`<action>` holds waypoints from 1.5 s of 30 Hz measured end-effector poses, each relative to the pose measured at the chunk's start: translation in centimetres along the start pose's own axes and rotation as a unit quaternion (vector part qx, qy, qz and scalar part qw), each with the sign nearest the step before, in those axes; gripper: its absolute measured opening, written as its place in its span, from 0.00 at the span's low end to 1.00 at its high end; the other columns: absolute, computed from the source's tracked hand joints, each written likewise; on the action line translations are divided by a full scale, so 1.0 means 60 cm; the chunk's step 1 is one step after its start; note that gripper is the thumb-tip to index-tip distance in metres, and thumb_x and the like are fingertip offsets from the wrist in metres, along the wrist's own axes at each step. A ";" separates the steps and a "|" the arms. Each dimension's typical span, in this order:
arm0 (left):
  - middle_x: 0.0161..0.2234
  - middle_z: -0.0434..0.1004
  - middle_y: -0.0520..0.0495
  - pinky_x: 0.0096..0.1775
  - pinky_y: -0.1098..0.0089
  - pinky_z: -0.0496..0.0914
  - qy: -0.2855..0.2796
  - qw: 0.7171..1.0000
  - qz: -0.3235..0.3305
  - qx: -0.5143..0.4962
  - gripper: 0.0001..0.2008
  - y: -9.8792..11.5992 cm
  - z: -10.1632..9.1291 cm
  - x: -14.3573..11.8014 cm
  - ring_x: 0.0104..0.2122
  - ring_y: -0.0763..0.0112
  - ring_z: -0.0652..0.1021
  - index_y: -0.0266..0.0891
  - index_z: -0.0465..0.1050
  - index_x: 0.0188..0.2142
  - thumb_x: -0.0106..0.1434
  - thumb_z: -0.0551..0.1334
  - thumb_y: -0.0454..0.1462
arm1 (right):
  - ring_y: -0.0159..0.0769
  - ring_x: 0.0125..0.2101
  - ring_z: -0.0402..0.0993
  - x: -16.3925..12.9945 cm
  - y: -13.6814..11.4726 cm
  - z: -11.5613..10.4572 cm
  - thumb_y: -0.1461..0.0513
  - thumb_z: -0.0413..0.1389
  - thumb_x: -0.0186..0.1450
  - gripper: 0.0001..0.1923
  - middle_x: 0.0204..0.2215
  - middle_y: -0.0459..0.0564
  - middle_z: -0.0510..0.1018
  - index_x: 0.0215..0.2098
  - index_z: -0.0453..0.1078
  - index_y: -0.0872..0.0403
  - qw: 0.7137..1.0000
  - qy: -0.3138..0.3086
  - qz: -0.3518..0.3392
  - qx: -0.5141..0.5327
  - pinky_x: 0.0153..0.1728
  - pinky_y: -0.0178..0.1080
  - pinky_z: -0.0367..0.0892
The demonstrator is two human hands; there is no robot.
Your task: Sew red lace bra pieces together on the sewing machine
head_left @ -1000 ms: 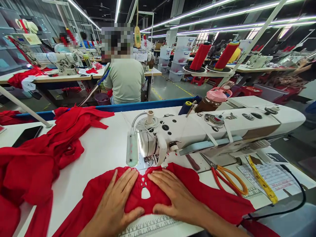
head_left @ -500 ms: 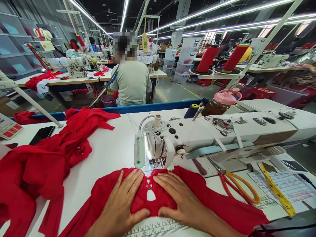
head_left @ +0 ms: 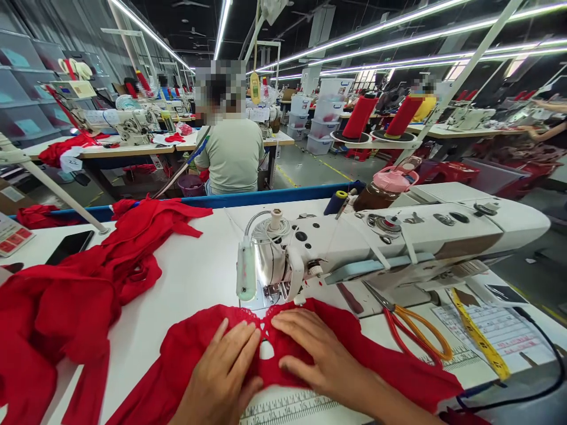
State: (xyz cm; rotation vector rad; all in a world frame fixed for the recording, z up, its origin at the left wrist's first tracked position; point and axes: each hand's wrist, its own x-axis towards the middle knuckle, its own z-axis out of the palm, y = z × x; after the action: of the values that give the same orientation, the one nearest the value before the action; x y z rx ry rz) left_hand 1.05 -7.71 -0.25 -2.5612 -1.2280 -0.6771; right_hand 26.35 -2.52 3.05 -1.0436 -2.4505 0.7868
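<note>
A red garment (head_left: pixel 186 336) with a lace-like edge and a small cut-out at its middle lies spread on the white table, just in front of the sewing machine (head_left: pixel 283 260). My left hand (head_left: pixel 225 366) rests flat on it left of the cut-out, fingers stretched out. On the other side of the opening, my right hand (head_left: pixel 314 348) also lies flat with its fingers extended. Both hands touch the cloth without gripping it. The needle area sits just beyond the lace edge. A printed ruler scale (head_left: pixel 287 407) shows under the garment's near edge.
Red fabric pieces (head_left: pixel 80 283) are heaped on the left, beside a phone (head_left: pixel 69 247). To the right lie orange-and-red-handled scissors (head_left: pixel 416 330), a yellow tape measure (head_left: pixel 481 336) and a paper sheet (head_left: pixel 518 336). A pink-lidded bottle (head_left: pixel 390 183) stands behind the machine. A person (head_left: pixel 234 153) sits ahead.
Both hands stay on the garment. My left hand has slid slightly nearer the cut-out, partly covering its left side and the lacing above. The camera view has shifted a little.
</note>
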 end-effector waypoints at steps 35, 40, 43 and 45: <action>0.62 0.72 0.42 0.52 0.50 0.77 -0.013 0.998 -0.017 0.061 0.21 0.012 0.044 -0.013 0.60 0.57 0.75 0.39 0.66 0.64 0.74 0.53 0.38 | 0.49 0.60 0.65 0.001 0.021 0.028 0.57 0.62 0.67 0.30 0.62 0.56 0.70 0.66 0.64 0.53 0.994 -0.006 -0.015 -0.109 0.63 0.53 0.60; 0.64 0.70 0.44 0.55 0.51 0.75 -0.015 0.997 -0.019 0.067 0.22 0.011 0.049 -0.018 0.62 0.57 0.72 0.42 0.67 0.64 0.73 0.55 0.37 | 0.50 0.61 0.65 0.000 0.020 0.029 0.56 0.62 0.66 0.31 0.63 0.55 0.70 0.66 0.64 0.52 0.995 -0.010 -0.003 -0.104 0.64 0.54 0.59; 0.63 0.70 0.45 0.63 0.56 0.66 0.004 0.997 -0.028 0.066 0.22 0.011 0.050 -0.019 0.63 0.62 0.70 0.35 0.66 0.64 0.74 0.53 0.39 | 0.49 0.61 0.65 0.001 0.023 0.029 0.56 0.63 0.66 0.32 0.63 0.55 0.70 0.66 0.64 0.51 0.995 -0.011 -0.002 -0.098 0.64 0.53 0.59; 0.63 0.71 0.46 0.67 0.58 0.59 0.015 0.997 -0.032 0.064 0.22 0.011 0.049 -0.016 0.63 0.65 0.70 0.33 0.66 0.64 0.75 0.53 0.40 | 0.50 0.61 0.65 0.004 0.025 0.029 0.56 0.63 0.65 0.32 0.63 0.55 0.70 0.66 0.64 0.51 0.995 -0.009 -0.001 -0.098 0.64 0.54 0.59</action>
State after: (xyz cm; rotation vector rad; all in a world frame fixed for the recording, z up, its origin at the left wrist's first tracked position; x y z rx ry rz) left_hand 1.93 -7.65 -3.28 -2.4088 -1.3034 -0.6260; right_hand 26.08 -2.12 0.78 -1.1074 -2.5838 0.5663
